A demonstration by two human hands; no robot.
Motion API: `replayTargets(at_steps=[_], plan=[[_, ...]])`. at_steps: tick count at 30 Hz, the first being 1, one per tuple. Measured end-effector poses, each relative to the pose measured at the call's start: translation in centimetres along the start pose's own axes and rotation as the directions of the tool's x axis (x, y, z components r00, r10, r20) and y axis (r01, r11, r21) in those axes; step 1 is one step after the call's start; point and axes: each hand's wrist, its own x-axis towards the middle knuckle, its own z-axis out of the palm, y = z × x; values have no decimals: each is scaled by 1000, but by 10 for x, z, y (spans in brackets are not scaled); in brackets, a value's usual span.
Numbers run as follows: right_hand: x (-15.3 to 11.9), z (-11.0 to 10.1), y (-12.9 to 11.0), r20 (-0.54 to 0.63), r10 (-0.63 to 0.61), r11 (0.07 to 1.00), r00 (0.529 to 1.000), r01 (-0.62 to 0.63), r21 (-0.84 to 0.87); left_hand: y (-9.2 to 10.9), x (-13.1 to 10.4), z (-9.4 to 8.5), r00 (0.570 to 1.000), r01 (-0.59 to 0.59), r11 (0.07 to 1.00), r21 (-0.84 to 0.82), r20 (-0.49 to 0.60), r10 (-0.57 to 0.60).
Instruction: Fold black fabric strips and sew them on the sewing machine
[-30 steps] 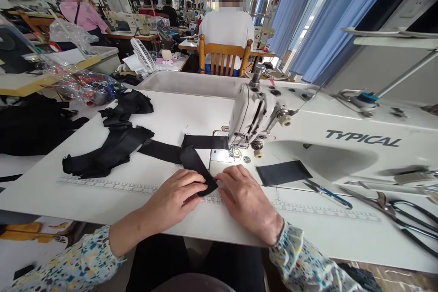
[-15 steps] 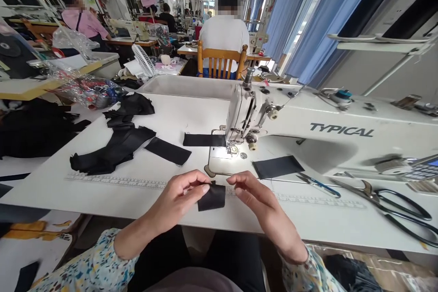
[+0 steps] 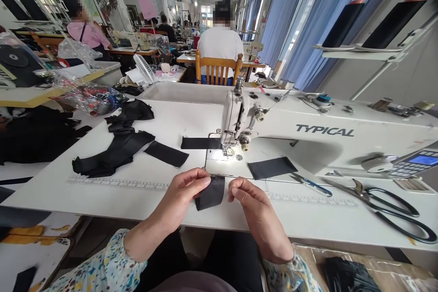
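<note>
My left hand (image 3: 186, 191) pinches the upper left corner of a small black fabric piece (image 3: 211, 195), which hangs over the table's front part. Just right of that piece, my right hand (image 3: 248, 198) has thumb and forefinger drawn together; anything between them is too small to make out. Ahead, another black fabric strip (image 3: 196, 143) lies with its right end at the presser foot (image 3: 226, 149) of the sewing machine (image 3: 273, 114). A loose black strip (image 3: 166, 153) rests left of it, and a dark fabric rectangle (image 3: 272, 167) lies to the right of the needle area.
Thread snips (image 3: 313, 185) and large black-handled scissors (image 3: 379, 203) lie on the right of the table. A tape rule (image 3: 116, 182) runs along the front. Bunched black fabric (image 3: 112, 153) is at left. People sit at other machines beyond.
My right hand's fingers have gone from spread to pinched together beside the fabric. The piece in my left hand now shows more of its face. The head view has shifted slightly.
</note>
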Motion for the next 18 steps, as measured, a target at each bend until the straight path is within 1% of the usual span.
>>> replayTargets(at_steps=[3, 7, 11, 14, 15, 18], plan=[[0, 0, 1, -4, 4, 1000, 1000, -4, 25, -1, 0, 5, 999, 33, 997, -71, -20, -35], [-4, -6, -3, -77, -27, 1000, 997, 27, -9, -1, 0, 7, 999, 50, 995, -83, -11, -51], [-12, -12, -12, -6, -82, 990, 997, 81, -118, 0, -1, 4, 999, 37, 998, -60, -17, -38], [-11, -11, -16, -33, -110, 974, 993, 101, -203, 1, -2, 5, 999, 33, 999, -44, -4, -33], [-9, -9, -16, -37, -110, 972, 993, 100, -213, 1, -2, 5, 1000, 30, 999, -32, 2, -30], [-2, -1, -11, 14, -86, 978, 996, 87, -192, 0, -1, 6, 1000, 12, 1000, 7, 7, -12]])
